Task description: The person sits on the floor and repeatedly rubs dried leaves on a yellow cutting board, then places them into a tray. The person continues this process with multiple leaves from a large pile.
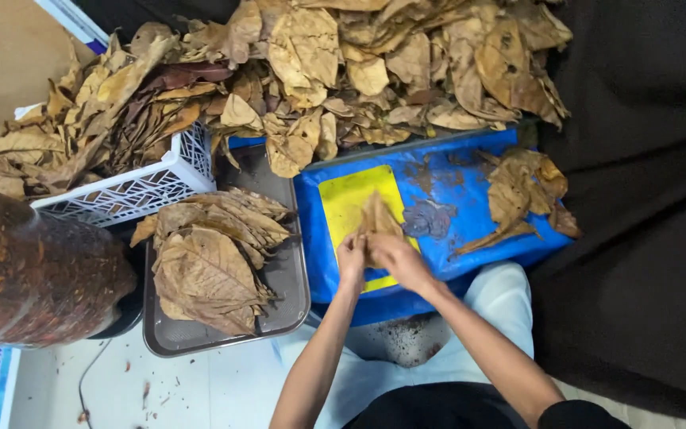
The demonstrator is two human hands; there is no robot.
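Observation:
My left hand (pixel 351 258) and my right hand (pixel 395 258) are side by side over a yellow board (pixel 347 202) lying on a blue sheet (pixel 454 199). Both hold one dry brown leaf (pixel 377 214) that stands up between the fingers. A dark wet patch (pixel 429 218) stains the blue sheet just right of the leaf. A small heap of crumpled brown leaves (pixel 522 191) lies at the right end of the sheet.
A grey metal tray (pixel 287 278) with a stack of flattened leaves (pixel 212 262) sits to my left. A white lattice basket (pixel 132 191) and a big leaf pile (pixel 343 71) fill the back. A clear jar of shredded leaf (pixel 29 278) stands far left. Black cloth (pixel 645 199) covers the right.

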